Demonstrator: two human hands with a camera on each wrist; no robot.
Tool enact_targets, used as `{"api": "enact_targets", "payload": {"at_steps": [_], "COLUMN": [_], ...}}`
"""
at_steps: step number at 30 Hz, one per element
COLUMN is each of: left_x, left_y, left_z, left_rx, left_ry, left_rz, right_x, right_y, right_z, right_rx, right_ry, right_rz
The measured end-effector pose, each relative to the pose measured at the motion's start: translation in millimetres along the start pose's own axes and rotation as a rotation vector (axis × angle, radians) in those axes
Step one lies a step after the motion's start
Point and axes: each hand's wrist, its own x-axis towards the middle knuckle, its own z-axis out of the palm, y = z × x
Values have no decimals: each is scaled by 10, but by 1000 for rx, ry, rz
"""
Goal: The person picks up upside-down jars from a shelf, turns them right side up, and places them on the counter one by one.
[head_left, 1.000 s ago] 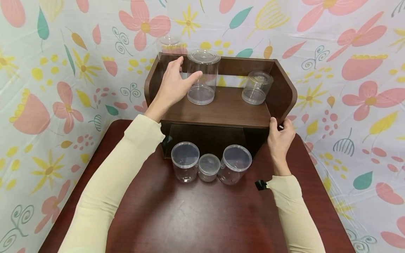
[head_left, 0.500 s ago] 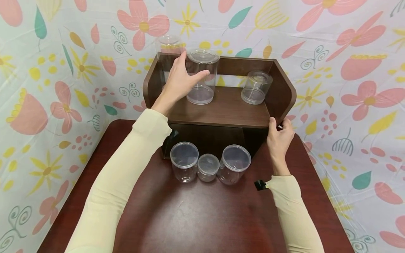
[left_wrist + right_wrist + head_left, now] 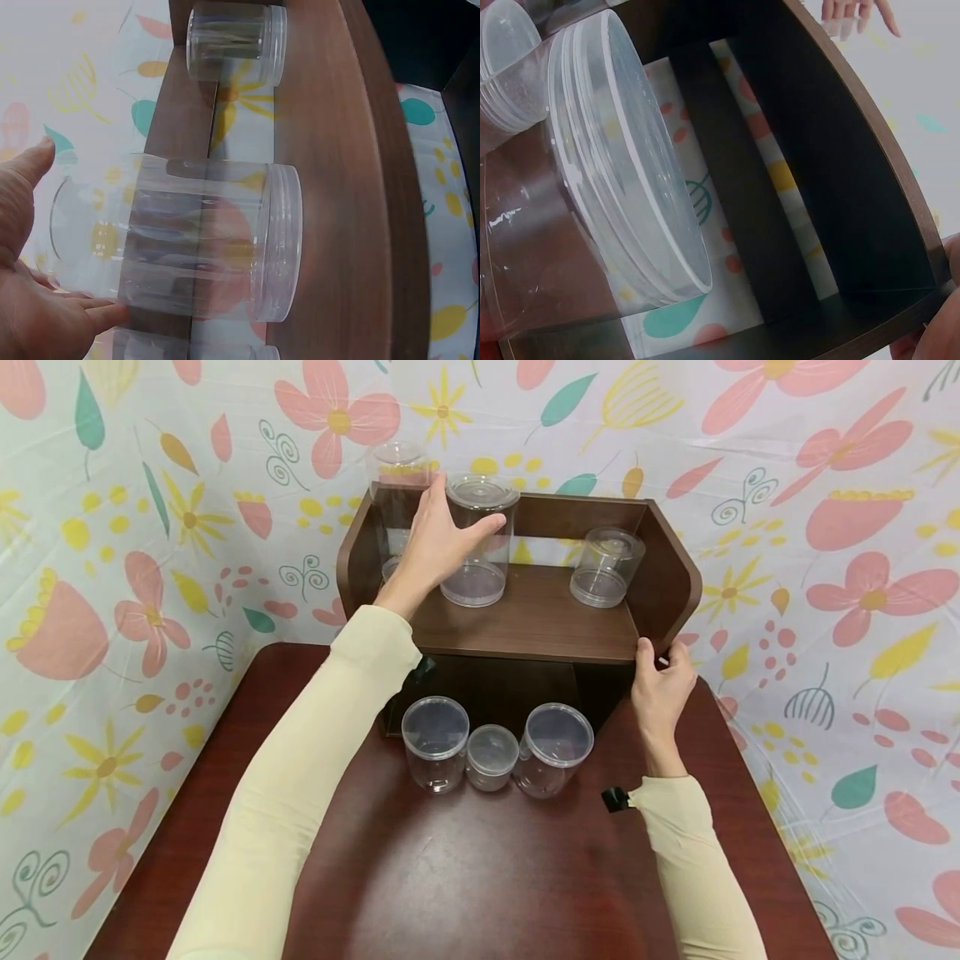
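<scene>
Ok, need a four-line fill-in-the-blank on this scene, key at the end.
The brown wooden shelf, held by the person's right hand, carries exactly ____ clear cylindrical plastic jars on its upper board.
In the head view, the left hand has its ____ stretched across the tall, wide jar.
The short jar there stands with its lid facing ____.
On the reddish-brown table, the small jar stands ____ two larger jars.
Missing words: three; thumb; down; between

A large clear plastic jar [image 3: 532, 247] with a ridged translucent lid [image 3: 645, 172] fills the left, a smaller lidded jar [image 3: 511, 45] at upper left. Beyond, a dark brown shelf unit [image 3: 799, 135] frames strips of floral cloth [image 3: 731, 306]. The right hand [image 3: 937, 328], cropped, grips its edge; the left hand's fingers [image 3: 850, 15] show top right.
</scene>
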Motion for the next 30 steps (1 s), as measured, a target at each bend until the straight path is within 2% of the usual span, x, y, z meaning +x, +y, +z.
{"api": "enact_targets", "payload": {"at_steps": [13, 23, 30], "left_x": [162, 204, 116], "left_y": [55, 47, 58], "left_z": [31, 68, 62], "left_rx": [-30, -32, -9], "left_ry": [-28, -19, -33], "left_rz": [-86, -67, -48], "right_x": [-8, -7, -1], "right_y": [8, 14, 28], "right_z": [2, -3, -9], "right_rx": [10, 2, 0], "right_ry": [13, 14, 14], "right_rz": [-2, 2, -7]}}
